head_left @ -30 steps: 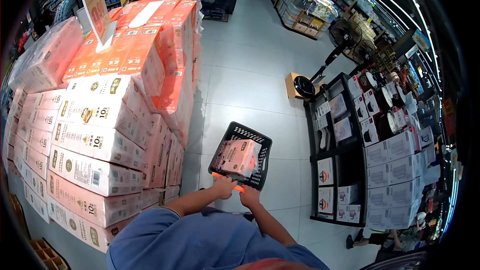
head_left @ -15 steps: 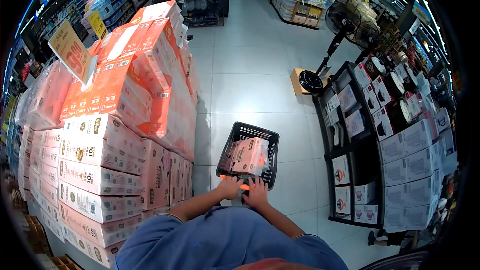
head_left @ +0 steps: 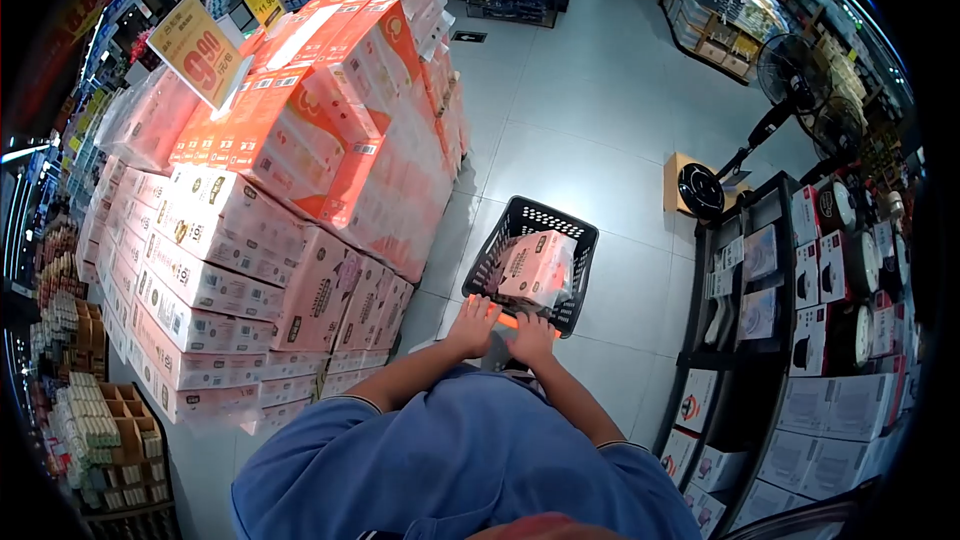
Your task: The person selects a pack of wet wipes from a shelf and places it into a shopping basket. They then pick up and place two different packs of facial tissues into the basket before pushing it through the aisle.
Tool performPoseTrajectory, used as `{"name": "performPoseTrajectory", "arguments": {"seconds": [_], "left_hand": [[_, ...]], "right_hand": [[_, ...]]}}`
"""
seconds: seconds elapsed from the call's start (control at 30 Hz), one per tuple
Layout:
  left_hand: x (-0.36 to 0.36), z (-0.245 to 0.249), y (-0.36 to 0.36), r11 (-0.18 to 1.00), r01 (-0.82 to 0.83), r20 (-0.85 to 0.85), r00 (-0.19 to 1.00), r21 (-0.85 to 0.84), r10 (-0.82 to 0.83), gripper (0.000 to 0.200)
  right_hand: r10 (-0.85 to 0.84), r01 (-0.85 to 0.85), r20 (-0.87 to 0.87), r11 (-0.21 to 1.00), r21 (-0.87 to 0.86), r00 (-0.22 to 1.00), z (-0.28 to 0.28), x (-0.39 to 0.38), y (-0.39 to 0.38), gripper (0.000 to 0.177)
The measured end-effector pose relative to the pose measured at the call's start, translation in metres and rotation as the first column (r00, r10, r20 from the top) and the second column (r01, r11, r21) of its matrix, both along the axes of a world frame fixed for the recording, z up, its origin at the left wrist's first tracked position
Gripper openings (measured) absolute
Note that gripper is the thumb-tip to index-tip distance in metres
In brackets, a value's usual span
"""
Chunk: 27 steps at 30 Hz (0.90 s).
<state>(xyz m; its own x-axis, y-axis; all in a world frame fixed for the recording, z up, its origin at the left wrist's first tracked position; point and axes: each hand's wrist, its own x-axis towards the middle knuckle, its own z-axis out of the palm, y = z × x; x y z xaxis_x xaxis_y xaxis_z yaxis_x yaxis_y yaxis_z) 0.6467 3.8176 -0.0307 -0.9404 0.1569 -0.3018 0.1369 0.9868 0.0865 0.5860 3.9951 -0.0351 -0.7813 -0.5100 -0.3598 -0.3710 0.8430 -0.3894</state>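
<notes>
A black shopping cart basket (head_left: 583, 280) with perforated sides stands in front of me, and a pink plastic-wrapped pack (head_left: 535, 265) with printed lettering lies inside it. Across its near side runs an orange handle (head_left: 507, 319). My left hand (head_left: 472, 328) is wrapped round the left part of this handle. On the right part, my right hand (head_left: 531, 338) is closed over the bar, its fingers pointing forward. The underside of the grip is hidden, as is most of the cart below the basket.
To the left rises a tall stack of pink and orange packs (head_left: 240, 270) with a price sign (head_left: 200, 50). A black shelf (head_left: 735, 325) with boxed goods stands on the right. Beyond it, a standing fan (head_left: 790, 90) rests by a cardboard box (head_left: 680, 180). Grey tiled floor (head_left: 570, 130) runs ahead.
My view has turned and tilted, so the stack and shelf appear shifted right and rotated. The basket sits slightly higher and to the right in view. Both hands stay on the handle.
</notes>
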Motion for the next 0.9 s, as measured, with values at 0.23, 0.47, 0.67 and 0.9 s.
{"name": "performPoseTrajectory", "arguments": {"seconds": [0.23,0.47,0.67,0.9], "left_hand": [[-0.049,0.044,0.009,0.993,-0.068,0.171,0.984,0.093,0.052,0.087],[-0.094,0.016,0.0,0.99,0.028,0.065,0.997,0.137,-0.038,0.093],[-0.138,0.008,-0.031,0.961,0.193,0.119,0.968,0.199,-0.219,0.081],[-0.225,-0.001,-0.076,0.859,0.052,0.269,0.938,0.51,-0.217,0.043]], "right_hand": [[0.02,-0.02,-0.067,1.0,-0.003,0.998,0.0,-0.063,0.007,0.073],[-0.086,0.091,-0.051,0.989,0.114,0.995,0.004,-0.113,-0.003,0.074],[-0.069,0.08,-0.076,0.984,0.161,0.995,0.002,-0.145,-0.011,0.072],[-0.028,0.003,0.11,0.975,0.223,0.993,-0.001,-0.201,-0.025,0.069]]}}
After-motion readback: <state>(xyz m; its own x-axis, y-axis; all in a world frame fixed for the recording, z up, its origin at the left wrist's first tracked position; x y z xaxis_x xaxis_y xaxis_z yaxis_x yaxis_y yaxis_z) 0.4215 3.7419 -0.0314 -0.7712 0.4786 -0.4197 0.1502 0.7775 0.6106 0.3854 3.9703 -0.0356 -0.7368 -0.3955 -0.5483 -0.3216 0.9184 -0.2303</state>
